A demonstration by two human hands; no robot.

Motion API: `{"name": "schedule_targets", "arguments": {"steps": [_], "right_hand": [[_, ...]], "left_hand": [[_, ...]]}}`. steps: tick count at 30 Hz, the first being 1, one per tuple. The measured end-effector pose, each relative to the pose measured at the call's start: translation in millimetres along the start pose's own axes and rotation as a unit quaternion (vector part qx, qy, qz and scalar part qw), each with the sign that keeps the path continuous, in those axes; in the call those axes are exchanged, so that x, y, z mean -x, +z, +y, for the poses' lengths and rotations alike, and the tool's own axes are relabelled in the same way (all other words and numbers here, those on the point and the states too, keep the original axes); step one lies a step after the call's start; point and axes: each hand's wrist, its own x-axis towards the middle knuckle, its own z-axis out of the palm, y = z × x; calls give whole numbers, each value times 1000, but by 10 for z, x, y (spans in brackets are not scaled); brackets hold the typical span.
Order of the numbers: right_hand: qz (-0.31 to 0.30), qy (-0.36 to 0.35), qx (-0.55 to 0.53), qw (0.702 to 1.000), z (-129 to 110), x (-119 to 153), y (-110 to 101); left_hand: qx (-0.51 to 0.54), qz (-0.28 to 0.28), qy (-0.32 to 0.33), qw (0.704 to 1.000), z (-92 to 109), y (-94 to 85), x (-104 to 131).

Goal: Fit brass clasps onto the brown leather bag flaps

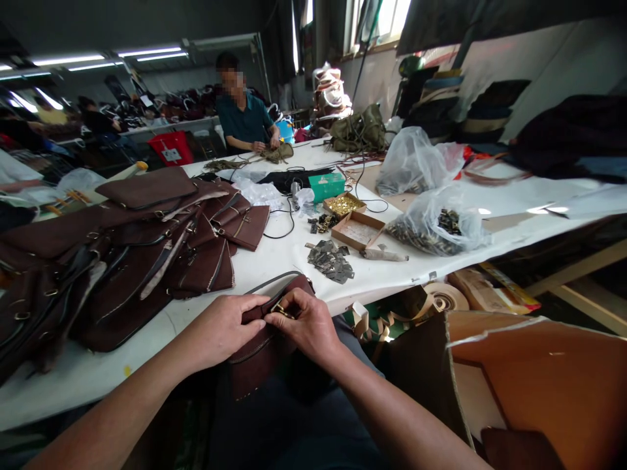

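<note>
A dark brown bag piece (pixel 249 375) with a zipper across it lies over my lap and against the table edge. My left hand (pixel 223 329) is closed on its upper edge, thumb and fingers pinching the brown material. Close beside it, my right hand (pixel 308 323) pinches a small brass-coloured metal fitting (pixel 279 309) against the same edge. The fitting's exact kind is partly hidden by the fingers. On the table just beyond lies a heap of flat grey metal plates (pixel 330 261).
Brown bag pieces (pixel 132 248) are piled at the left. Past the plates stand a shallow box (pixel 358 230), a box of brass bits (pixel 344 203) and a plastic bag of metal parts (pixel 435 225). A large carton (pixel 533 365) stands at the right. A co-worker (pixel 247 117) sits across the table.
</note>
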Motion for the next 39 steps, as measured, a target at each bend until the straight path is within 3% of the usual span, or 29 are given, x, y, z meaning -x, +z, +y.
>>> {"name": "schedule_targets", "arguments": {"steps": [5,8,11,15,18,25,32,39], "right_hand": [[-129,-24,48,990,-203,45,-149],[-142,-115,121,976,-342,31,-274],[-89,-257,240,932,-438,-44,-388],[-148,-356,304,871,-518,-158,-458],[-148,-370,310,863,-542,-183,-445],[-72,-371,315,871,-487,-101,-359],[-47,-371,270,887,-439,-17,-265],[-3,-388,283,877,-434,40,-255]], "left_hand": [[-63,40,-14,997,-76,50,97],[-119,66,8,991,-122,84,156],[-173,90,76,978,-132,73,216],[-234,129,176,947,-112,13,282],[-252,172,208,929,-104,-12,329],[-238,228,236,914,-22,-53,436],[-230,242,246,910,-10,-53,470],[-270,231,215,910,8,-40,545]]}}
